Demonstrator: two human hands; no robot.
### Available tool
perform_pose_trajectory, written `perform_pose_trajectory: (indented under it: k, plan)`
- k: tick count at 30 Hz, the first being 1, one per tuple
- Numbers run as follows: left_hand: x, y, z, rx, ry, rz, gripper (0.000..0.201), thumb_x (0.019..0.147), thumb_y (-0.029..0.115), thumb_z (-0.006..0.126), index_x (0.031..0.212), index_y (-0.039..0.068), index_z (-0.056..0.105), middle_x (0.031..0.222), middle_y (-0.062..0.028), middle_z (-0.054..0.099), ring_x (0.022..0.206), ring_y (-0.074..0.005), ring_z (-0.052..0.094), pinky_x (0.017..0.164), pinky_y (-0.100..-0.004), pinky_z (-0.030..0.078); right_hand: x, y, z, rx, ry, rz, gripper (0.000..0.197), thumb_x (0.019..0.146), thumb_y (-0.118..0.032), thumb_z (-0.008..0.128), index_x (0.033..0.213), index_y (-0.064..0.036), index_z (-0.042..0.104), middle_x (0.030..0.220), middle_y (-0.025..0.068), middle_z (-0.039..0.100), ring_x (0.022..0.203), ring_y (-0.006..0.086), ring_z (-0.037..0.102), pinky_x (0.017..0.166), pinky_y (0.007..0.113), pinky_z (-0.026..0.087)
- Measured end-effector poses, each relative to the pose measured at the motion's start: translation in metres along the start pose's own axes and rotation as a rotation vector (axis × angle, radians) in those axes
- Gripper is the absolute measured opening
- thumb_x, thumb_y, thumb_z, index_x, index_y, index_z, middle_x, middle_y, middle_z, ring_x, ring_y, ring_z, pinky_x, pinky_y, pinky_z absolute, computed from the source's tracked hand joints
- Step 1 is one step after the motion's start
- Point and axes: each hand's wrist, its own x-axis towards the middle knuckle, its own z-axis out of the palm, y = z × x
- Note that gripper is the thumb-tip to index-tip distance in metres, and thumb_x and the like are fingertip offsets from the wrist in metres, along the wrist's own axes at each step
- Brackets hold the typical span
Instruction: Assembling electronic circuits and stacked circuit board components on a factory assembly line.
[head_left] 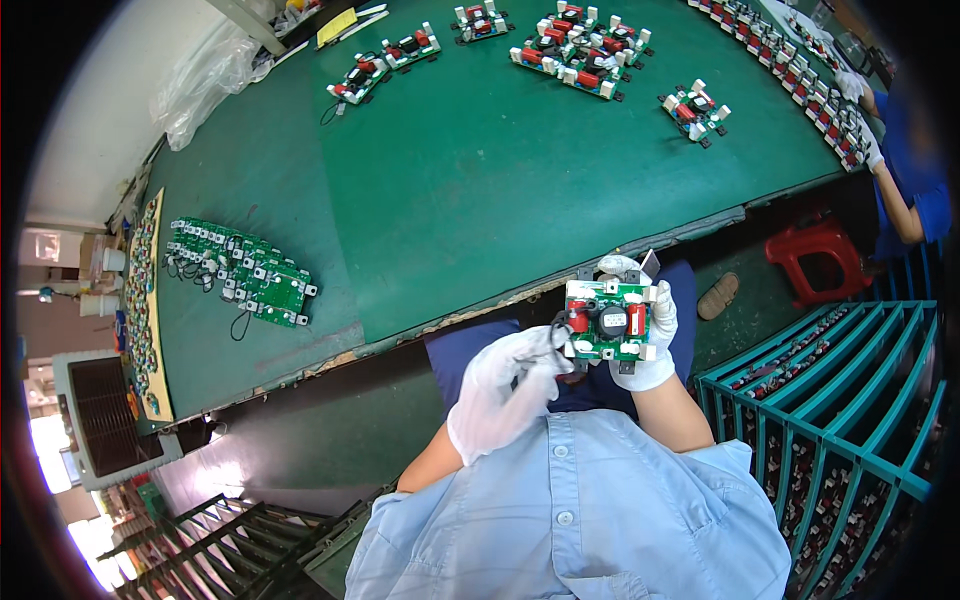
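Observation:
A green circuit board (607, 346), fitted with a round black part, red parts and white blocks, is held above my lap near the table edge. My right hand (650, 350), in a white glove, grips the board from behind and along its right side. My left hand (508, 390), also gloved in white, is closed at the board's left edge. Its fingertips pinch a dark wire (562, 352) there; the glove is slightly blurred and hides part of the wire.
The green table (430, 220) bears stacked boards (265, 285) at left, a cluster of boards (580, 50) at the back and a single board (695, 112). A long board row (790, 75) lies near a co-worker's gloved hands (868, 145). A teal rack (830, 430) and red stool (815, 260) stand right.

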Motion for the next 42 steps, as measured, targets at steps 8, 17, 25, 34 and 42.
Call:
perform_pose_trajectory:
  k: [8, 17, 25, 34, 42]
  plan:
    - [0.008, -0.019, 0.0, 0.61, 0.077, 0.611, 0.029, 0.064, -0.001, 0.056, 0.093, 0.003, 0.055, 0.075, -0.0103, 0.057, 0.061, -0.0274, 0.055, 0.051, -0.0321, 0.043, -0.003, 0.02, -0.002, 0.069, 0.022, 0.147, 0.051, 0.08, -0.028, 0.052, 0.114, 0.0082, 0.043, 0.09, 0.0112, 0.055, 0.085, 0.0168, 0.056, 0.08, 0.031, 0.047]
    - [0.003, -0.008, -0.007, 0.603, 0.043, 0.692, 0.029, 0.061, -0.004, 0.052, 0.088, 0.004, 0.056, 0.071, -0.0081, 0.058, 0.058, -0.026, 0.055, 0.05, -0.033, 0.043, 0.001, 0.009, 0.009, 0.162, -0.064, 0.176, 0.058, 0.079, -0.027, 0.057, 0.119, 0.0097, 0.036, 0.095, 0.0117, 0.055, 0.089, 0.0212, 0.058, 0.083, 0.037, 0.047]
    - [0.016, -0.034, -0.024, 0.883, 0.292, 0.629, 0.045, 0.062, 0.0, 0.063, 0.105, -0.004, 0.049, 0.103, -0.0209, 0.056, 0.086, -0.0347, 0.057, 0.074, -0.0374, 0.046, -0.008, -0.001, 0.026, 0.074, -0.064, 0.218, 0.061, 0.074, -0.028, 0.062, 0.119, 0.0065, 0.039, 0.09, 0.0084, 0.051, 0.088, 0.0214, 0.058, 0.079, 0.035, 0.049]
    - [0.038, 0.011, -0.016, 0.856, -0.274, 0.796, 0.047, 0.053, 0.018, 0.065, 0.098, 0.007, 0.055, 0.091, -0.0132, 0.055, 0.084, -0.0297, 0.057, 0.072, -0.0378, 0.047, -0.006, 0.013, 0.025, -0.021, 0.001, 0.258, 0.051, 0.087, -0.034, 0.045, 0.118, 0.0056, 0.041, 0.104, 0.0115, 0.054, 0.099, 0.0185, 0.052, 0.087, 0.031, 0.043]
    - [0.005, -0.068, -0.031, -0.883, 0.21, -0.016, 0.037, 0.07, 0.024, 0.056, 0.099, 0.0, 0.055, 0.09, -0.016, 0.06, 0.08, -0.0222, 0.06, 0.07, -0.0317, 0.05, -0.019, -0.005, 0.052, -0.688, -0.047, 0.221, 0.058, 0.087, -0.049, 0.044, 0.106, 0.0058, 0.051, 0.054, -0.0005, 0.047, 0.036, 0.0019, 0.034, 0.044, 0.015, 0.035]
